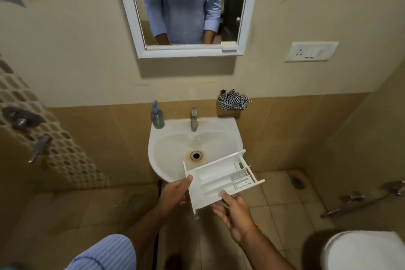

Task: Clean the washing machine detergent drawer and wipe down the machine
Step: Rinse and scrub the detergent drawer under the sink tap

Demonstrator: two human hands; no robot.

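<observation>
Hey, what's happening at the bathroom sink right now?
A person is holding a white detergent drawer in both hands over the front edge of the sink. The left hand grips its left end and the right hand supports it from below. The tap shows no running water, and the basin looks dry. A soap bottle stands at the back left, and a checked cloth sits on the right.

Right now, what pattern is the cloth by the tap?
Black-and-white check cloth, head view.

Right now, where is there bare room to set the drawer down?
The sink basin is bare around the drain. The back rim is crowded: soap bottle left, tap centre. Both hands hold the detergent drawer.
</observation>
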